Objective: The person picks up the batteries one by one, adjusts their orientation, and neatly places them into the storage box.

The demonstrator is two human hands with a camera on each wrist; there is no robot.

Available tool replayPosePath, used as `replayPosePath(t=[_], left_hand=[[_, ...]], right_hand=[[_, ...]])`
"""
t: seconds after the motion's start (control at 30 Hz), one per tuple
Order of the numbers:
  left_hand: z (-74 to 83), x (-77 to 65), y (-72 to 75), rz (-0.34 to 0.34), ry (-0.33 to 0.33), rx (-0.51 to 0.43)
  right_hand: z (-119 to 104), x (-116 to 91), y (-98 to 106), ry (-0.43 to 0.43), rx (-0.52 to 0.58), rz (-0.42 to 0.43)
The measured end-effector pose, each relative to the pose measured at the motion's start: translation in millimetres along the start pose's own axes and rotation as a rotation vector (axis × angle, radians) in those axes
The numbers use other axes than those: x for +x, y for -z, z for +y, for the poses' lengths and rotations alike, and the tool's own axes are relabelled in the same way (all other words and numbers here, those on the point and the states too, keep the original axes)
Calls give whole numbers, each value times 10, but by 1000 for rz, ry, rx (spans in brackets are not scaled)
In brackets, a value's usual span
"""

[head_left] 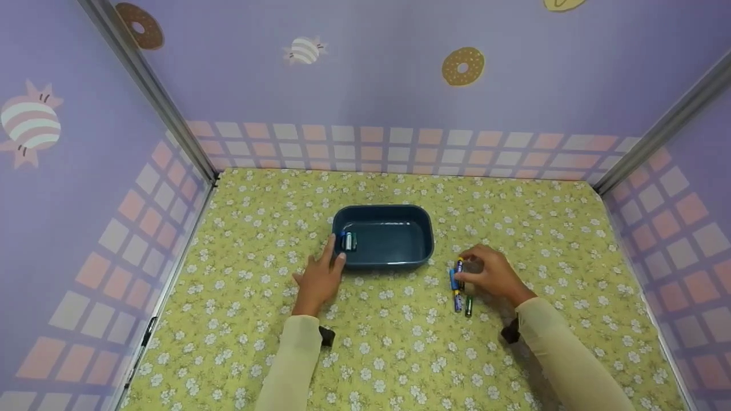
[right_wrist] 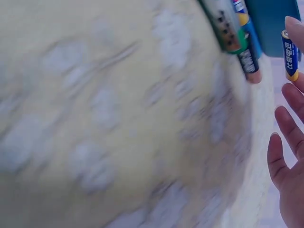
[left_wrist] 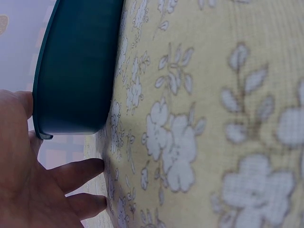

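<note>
A dark blue-green plastic basin (head_left: 394, 264) stands on the flowered cloth, with several batteries (head_left: 349, 241) lying side by side at its left end. My left hand (head_left: 320, 281) touches the basin's front left corner. In the left wrist view, its thumb rests at the rim while other fingers (left_wrist: 80, 173) reach straight down to the cloth. To the right of the basin, my right hand (head_left: 490, 273) pinches a blue battery with a yellow end (right_wrist: 290, 56) between thumb and fingertips. Below it lie more batteries, among them a light blue one (head_left: 454, 279), a yellow-and-purple one (head_left: 457, 301) and a green one (head_left: 469, 306).
A yellow-green flowered cloth (head_left: 388, 354) covers the table. Purple printed walls (head_left: 371, 85) enclose it at the back and both sides, with metal posts (head_left: 165, 108) at the back corners.
</note>
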State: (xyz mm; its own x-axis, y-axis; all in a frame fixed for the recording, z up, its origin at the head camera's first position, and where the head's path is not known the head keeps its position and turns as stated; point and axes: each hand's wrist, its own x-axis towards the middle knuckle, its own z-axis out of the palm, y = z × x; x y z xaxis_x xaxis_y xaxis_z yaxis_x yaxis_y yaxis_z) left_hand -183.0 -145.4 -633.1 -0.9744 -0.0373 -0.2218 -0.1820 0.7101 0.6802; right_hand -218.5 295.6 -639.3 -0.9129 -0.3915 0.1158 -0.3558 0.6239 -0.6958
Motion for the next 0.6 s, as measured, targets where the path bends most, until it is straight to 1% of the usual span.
replayPosePath(t=[0.23, 0.47, 0.6], left_hand=[[7, -3, 8, -5, -1, -6], [-4, 0, 1, -8, -8, -4], [-9, -1, -6, 0, -11, 2]], right_hand=[[-189, 157, -1, 13, 34, 24], [-338, 359, -2, 59, 62, 44], [-435, 479, -34, 83, 59, 52]])
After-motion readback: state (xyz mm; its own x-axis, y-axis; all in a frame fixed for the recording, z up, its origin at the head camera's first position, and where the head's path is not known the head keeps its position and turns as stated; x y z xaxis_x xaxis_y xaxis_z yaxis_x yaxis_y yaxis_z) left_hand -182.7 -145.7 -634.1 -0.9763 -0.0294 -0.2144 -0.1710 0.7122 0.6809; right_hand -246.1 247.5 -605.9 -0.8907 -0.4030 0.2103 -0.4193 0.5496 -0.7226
